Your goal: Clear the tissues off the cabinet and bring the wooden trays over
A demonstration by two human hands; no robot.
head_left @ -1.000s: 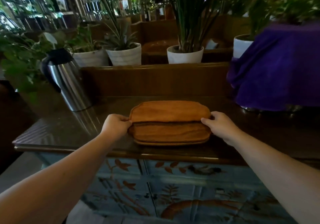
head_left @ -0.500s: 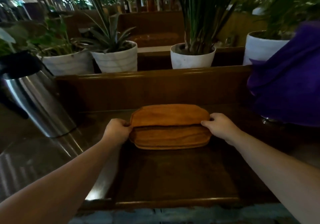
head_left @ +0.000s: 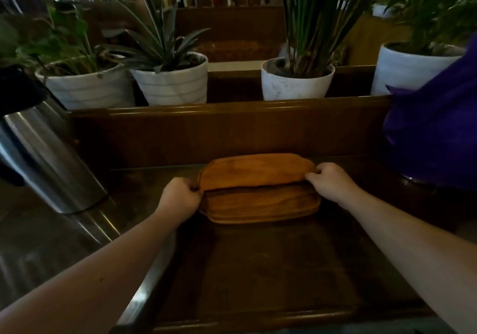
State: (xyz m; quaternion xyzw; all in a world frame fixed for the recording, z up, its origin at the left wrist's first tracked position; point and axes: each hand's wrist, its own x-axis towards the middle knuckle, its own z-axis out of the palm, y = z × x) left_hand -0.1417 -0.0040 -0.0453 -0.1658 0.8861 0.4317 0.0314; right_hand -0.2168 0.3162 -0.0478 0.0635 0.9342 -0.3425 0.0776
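A stack of orange-brown wooden trays point(head_left: 258, 194) lies on the dark cabinet top point(head_left: 271, 269), close to its raised back board. The top tray point(head_left: 255, 169) is tilted up at its front edge, apart from the trays under it. My left hand point(head_left: 179, 199) grips the stack's left end and my right hand point(head_left: 331, 182) grips its right end, fingers curled over the top tray's rim. No tissues are in view.
A steel thermos jug point(head_left: 44, 158) with a black handle stands at the left. A purple cloth point(head_left: 438, 127) covers something at the right. Several white plant pots point(head_left: 173, 83) line the ledge behind the back board point(head_left: 227, 129).
The view has moved closer and higher over the cabinet top, so the painted cabinet front has dropped out of sight. Both hands stay on the tray ends.
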